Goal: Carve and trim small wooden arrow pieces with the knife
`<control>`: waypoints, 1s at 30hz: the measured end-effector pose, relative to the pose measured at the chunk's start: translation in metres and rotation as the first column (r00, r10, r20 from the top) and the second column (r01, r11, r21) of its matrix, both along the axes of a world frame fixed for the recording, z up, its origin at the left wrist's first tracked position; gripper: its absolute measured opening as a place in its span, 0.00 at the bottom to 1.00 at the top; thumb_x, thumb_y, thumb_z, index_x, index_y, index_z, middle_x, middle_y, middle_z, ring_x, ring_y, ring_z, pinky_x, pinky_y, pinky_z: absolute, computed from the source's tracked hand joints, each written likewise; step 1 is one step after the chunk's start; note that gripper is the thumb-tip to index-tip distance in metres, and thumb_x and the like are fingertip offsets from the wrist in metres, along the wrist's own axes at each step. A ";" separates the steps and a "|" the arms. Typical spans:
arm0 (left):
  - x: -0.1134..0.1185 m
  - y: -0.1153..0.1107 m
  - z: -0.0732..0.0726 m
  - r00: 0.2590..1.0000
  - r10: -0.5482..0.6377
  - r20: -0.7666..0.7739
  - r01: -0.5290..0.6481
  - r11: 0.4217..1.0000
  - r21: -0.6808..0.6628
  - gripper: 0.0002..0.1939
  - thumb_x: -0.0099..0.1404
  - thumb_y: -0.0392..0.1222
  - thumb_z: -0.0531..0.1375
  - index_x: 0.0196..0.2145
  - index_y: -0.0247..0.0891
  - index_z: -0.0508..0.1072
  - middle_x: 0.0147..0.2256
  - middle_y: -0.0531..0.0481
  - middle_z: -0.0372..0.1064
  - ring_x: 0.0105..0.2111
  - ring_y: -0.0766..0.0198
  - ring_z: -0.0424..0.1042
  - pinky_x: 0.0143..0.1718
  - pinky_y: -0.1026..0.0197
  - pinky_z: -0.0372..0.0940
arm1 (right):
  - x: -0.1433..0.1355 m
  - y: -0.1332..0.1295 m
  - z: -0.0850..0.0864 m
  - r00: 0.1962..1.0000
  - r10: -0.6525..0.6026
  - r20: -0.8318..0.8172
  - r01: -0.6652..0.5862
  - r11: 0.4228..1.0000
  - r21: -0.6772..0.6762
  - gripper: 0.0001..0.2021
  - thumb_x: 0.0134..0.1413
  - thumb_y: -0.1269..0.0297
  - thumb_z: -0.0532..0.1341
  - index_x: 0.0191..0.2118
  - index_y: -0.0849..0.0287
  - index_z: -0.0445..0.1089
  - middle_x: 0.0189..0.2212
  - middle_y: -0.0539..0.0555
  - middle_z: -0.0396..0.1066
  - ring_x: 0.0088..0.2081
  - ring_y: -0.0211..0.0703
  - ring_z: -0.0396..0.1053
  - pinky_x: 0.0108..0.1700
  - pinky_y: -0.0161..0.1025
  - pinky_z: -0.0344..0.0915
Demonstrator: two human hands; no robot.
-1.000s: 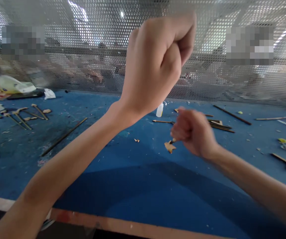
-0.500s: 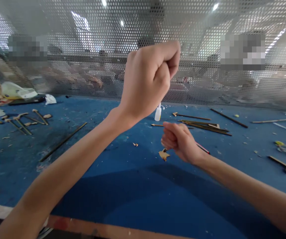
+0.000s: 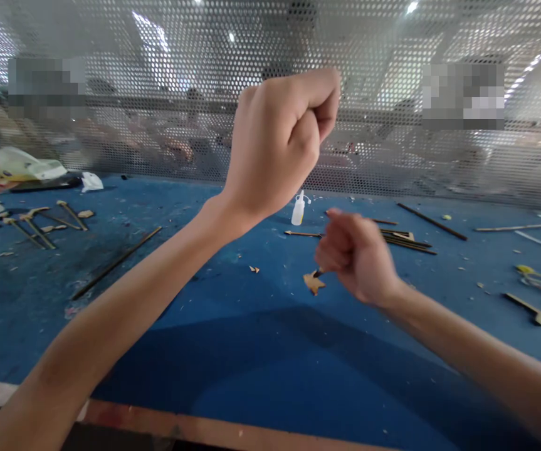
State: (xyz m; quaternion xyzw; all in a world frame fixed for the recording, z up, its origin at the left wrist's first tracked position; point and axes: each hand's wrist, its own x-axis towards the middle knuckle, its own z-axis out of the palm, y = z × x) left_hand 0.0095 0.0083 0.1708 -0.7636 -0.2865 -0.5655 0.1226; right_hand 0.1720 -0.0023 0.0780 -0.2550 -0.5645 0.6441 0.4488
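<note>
My left hand is raised high in front of the mesh, closed in a fist with the thumb tucked by the bent index finger. Whatever it may hold is hidden. Lower and to the right, my right hand is closed, slightly blurred. A short dark end, like a thin stick, pokes out below its fingers and meets a small jagged wooden piece. The rest of that stick is hidden in the hand. Behind the hands a white squeeze bottle stands upright, beside a thin arrow-tipped stick.
On the blue table, several dark sticks lie behind my right hand. A long stick and several wood-headed sticks lie left. An L-shaped piece rests right. A perforated metal screen closes the back; people show dimly beyond.
My right hand has moved right and slightly up, and the jagged wooden piece has shifted the same way. A red and dark pen-like thing behind my wrist is now hidden. My left fist barely moves.
</note>
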 end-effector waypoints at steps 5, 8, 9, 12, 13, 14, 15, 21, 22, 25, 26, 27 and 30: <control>0.001 0.001 0.002 1.000 -0.014 0.008 0.014 0.999 -0.036 0.14 0.61 0.27 0.45 0.22 0.41 0.56 0.21 0.52 0.54 0.24 0.67 0.53 0.32 0.58 0.49 | -0.007 -0.005 -0.033 0.994 0.079 0.073 -0.077 0.997 -0.032 0.30 0.59 0.50 0.64 0.16 0.53 0.46 0.13 0.40 0.40 0.16 0.30 0.40 0.21 0.37 0.41; 0.004 -0.004 0.002 1.000 -0.007 0.012 0.008 0.997 -0.073 0.14 0.62 0.27 0.46 0.22 0.42 0.55 0.22 0.52 0.54 0.24 0.64 0.54 0.32 0.57 0.51 | -0.007 -0.004 -0.033 0.996 0.066 0.056 -0.065 0.998 -0.018 0.30 0.58 0.50 0.65 0.17 0.53 0.46 0.14 0.40 0.40 0.17 0.30 0.40 0.22 0.37 0.41; 0.005 -0.007 0.000 1.000 -0.013 0.022 0.015 0.995 -0.102 0.14 0.63 0.27 0.45 0.24 0.42 0.56 0.23 0.52 0.55 0.25 0.63 0.55 0.32 0.56 0.53 | -0.006 -0.003 -0.029 0.998 0.050 0.042 -0.049 0.999 -0.012 0.30 0.59 0.50 0.65 0.17 0.53 0.45 0.15 0.40 0.39 0.17 0.30 0.40 0.22 0.37 0.42; 0.007 -0.023 -0.021 0.999 -0.020 0.034 0.030 0.953 -0.302 0.12 0.69 0.29 0.45 0.32 0.43 0.60 0.29 0.52 0.60 0.29 0.62 0.61 0.34 0.57 0.57 | 0.003 -0.002 -0.009 1.000 -0.013 -0.016 0.013 1.000 0.011 0.29 0.61 0.53 0.63 0.18 0.54 0.45 0.16 0.41 0.39 0.18 0.32 0.40 0.23 0.38 0.41; 0.007 -0.030 -0.033 1.000 -0.001 0.014 0.007 0.920 -0.393 0.10 0.71 0.31 0.46 0.35 0.43 0.61 0.30 0.53 0.62 0.29 0.63 0.61 0.34 0.58 0.57 | 0.006 -0.003 -0.002 0.999 -0.035 -0.038 0.036 0.999 0.024 0.29 0.63 0.53 0.62 0.19 0.54 0.45 0.16 0.41 0.39 0.18 0.32 0.40 0.23 0.38 0.41; 0.006 -0.038 -0.046 1.000 0.009 -0.006 -0.010 0.881 -0.473 0.08 0.73 0.34 0.47 0.36 0.42 0.61 0.30 0.54 0.62 0.28 0.64 0.61 0.33 0.59 0.56 | 0.010 -0.006 0.005 0.997 -0.054 -0.058 0.056 0.998 0.039 0.28 0.64 0.53 0.61 0.19 0.54 0.45 0.16 0.42 0.39 0.19 0.33 0.40 0.24 0.39 0.41; 0.006 -0.046 -0.061 0.999 0.003 -0.040 -0.025 0.822 -0.569 0.09 0.76 0.39 0.46 0.36 0.42 0.61 0.29 0.54 0.63 0.27 0.65 0.61 0.32 0.59 0.56 | 0.013 -0.009 0.010 0.995 -0.068 -0.073 0.073 0.996 0.057 0.29 0.65 0.54 0.60 0.19 0.54 0.45 0.16 0.42 0.38 0.19 0.33 0.39 0.24 0.39 0.41; 0.014 -0.083 -0.122 0.958 -0.119 -0.262 -0.162 0.532 -0.831 0.25 0.77 0.54 0.46 0.26 0.38 0.63 0.22 0.56 0.62 0.22 0.67 0.60 0.28 0.61 0.48 | 0.023 -0.035 0.012 0.995 -0.078 -0.067 0.084 0.992 0.090 0.30 0.67 0.51 0.60 0.19 0.55 0.44 0.17 0.43 0.37 0.20 0.35 0.40 0.26 0.41 0.44; 0.017 -0.086 -0.124 0.958 -0.105 -0.268 -0.178 0.516 -0.838 0.26 0.77 0.56 0.46 0.26 0.38 0.64 0.22 0.56 0.63 0.23 0.67 0.60 0.27 0.61 0.47 | 0.024 -0.038 0.010 0.995 -0.080 -0.065 0.085 0.992 0.089 0.30 0.67 0.51 0.60 0.19 0.55 0.44 0.18 0.43 0.37 0.21 0.35 0.40 0.26 0.41 0.44; 0.021 -0.087 -0.125 0.958 -0.014 -0.286 -0.240 0.504 -0.830 0.29 0.75 0.60 0.47 0.23 0.37 0.65 0.20 0.55 0.63 0.22 0.67 0.59 0.27 0.61 0.45 | 0.025 -0.041 0.007 0.993 -0.089 -0.082 0.095 0.992 0.080 0.30 0.68 0.51 0.59 0.20 0.55 0.44 0.18 0.43 0.37 0.21 0.35 0.40 0.27 0.41 0.45; 0.021 -0.086 -0.125 0.960 -0.007 -0.280 -0.240 0.497 -0.834 0.30 0.75 0.60 0.48 0.23 0.37 0.65 0.20 0.55 0.62 0.22 0.67 0.59 0.27 0.61 0.44 | 0.025 -0.041 0.007 0.992 -0.090 -0.090 0.097 0.992 0.078 0.30 0.68 0.51 0.59 0.20 0.55 0.44 0.18 0.43 0.37 0.21 0.35 0.40 0.27 0.41 0.45; 0.020 -0.084 -0.125 0.967 -0.024 -0.254 -0.212 0.480 -0.851 0.30 0.75 0.60 0.48 0.23 0.37 0.66 0.20 0.55 0.62 0.22 0.67 0.59 0.27 0.61 0.45 | 0.023 -0.040 0.008 0.992 -0.087 -0.091 0.094 0.992 0.081 0.30 0.68 0.51 0.59 0.20 0.55 0.44 0.18 0.43 0.37 0.21 0.35 0.40 0.27 0.41 0.45; 0.014 -0.080 -0.128 0.986 -0.145 -0.087 -0.030 0.361 -0.932 0.30 0.76 0.59 0.46 0.28 0.38 0.75 0.19 0.56 0.59 0.20 0.68 0.58 0.26 0.63 0.48 | 0.015 -0.035 0.009 0.996 -0.068 -0.053 0.074 0.989 0.129 0.30 0.68 0.50 0.59 0.20 0.55 0.44 0.18 0.43 0.38 0.21 0.35 0.41 0.26 0.41 0.45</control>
